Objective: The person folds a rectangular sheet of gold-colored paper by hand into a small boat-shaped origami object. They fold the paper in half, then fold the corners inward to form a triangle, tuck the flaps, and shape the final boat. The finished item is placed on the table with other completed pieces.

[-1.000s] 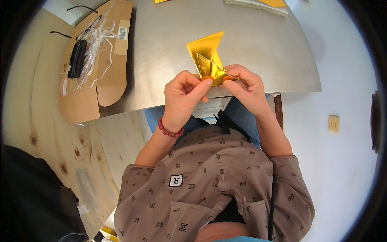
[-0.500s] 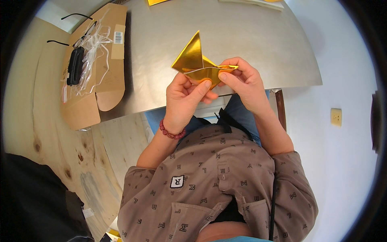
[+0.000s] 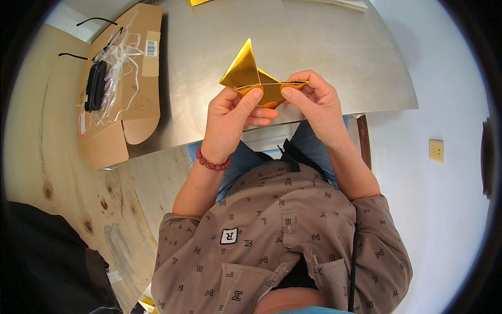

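Note:
A folded piece of shiny gold paper [image 3: 241, 68] is held up above the near edge of the metal table. One pointed flap rises on its left side, and a pale edge runs across the lower fold. My left hand [image 3: 234, 112] grips the lower left part, thumb in front and fingers behind, partly hidden by the paper. At the right corner, my right hand [image 3: 316, 102] pinches the paper between thumb and fingers.
On the metal table [image 3: 209, 47], a flattened cardboard box [image 3: 142, 112] lies at the left with eyeglasses [image 3: 112, 42], a black case [image 3: 95, 86] and clear plastic strips [image 3: 119, 68] on it. More gold paper [image 3: 198, 2] and a pale stack [image 3: 340, 4] sit at the far edge.
My left hand has shifted left, its thumb now pressing higher near the pale edge. The paper's lower fold looks flatter and straighter. My right thumb has moved slightly left along it.

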`<state>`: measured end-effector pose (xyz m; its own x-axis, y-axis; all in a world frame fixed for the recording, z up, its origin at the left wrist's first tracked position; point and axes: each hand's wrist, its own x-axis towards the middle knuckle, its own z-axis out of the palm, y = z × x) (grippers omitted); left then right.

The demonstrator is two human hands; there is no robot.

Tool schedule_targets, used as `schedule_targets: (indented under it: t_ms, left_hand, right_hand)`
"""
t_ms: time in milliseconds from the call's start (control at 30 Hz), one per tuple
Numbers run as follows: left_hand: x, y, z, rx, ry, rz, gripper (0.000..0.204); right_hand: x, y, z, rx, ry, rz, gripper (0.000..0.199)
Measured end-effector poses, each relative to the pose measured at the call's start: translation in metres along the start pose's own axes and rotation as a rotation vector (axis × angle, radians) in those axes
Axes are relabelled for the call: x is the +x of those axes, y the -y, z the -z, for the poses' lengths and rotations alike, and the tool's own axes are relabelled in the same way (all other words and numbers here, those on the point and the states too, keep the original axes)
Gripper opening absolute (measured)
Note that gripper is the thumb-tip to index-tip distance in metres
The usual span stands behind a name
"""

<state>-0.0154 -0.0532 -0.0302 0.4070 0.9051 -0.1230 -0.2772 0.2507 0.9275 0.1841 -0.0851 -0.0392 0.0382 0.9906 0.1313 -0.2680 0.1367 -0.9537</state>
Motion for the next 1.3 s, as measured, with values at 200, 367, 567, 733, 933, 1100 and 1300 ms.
schedule_targets:
  t_ms: [200,367,567,733,933,1100,1300]
  left_hand:
    - [0.007,-0.001,0.007,0.003,0.013,-0.004,0.025]
    - [0.009,-0.002,0.011,-0.148,0.021,0.021,0.024]
    - [0.009,0.0,0.01,-0.153,0.02,0.016,0.025]
    - [0.007,0.001,0.01,-0.107,0.003,0.005,0.024]
    - [0.007,0.0,0.01,-0.117,0.025,0.002,0.025]
    - [0.007,0.001,0.01,-0.113,0.023,-0.007,0.028]
    - [0.006,0.004,0.01,-0.121,0.047,-0.024,0.028]
  right_hand:
    - [-0.001,0.011,0.0,-0.061,-0.027,-0.112,0.013]
    - [0.001,0.015,-0.001,-0.096,-0.035,-0.152,0.012]
    - [0.002,0.008,0.001,-0.07,-0.048,-0.105,0.012]
    - [0.002,0.004,0.003,-0.086,-0.039,-0.046,0.013]
    - [0.0,0.004,0.003,-0.112,-0.057,-0.068,0.015]
    - [0.001,0.002,0.002,-0.093,-0.077,-0.065,0.017]
    - [0.005,0.002,0.006,-0.016,-0.084,-0.101,0.023]
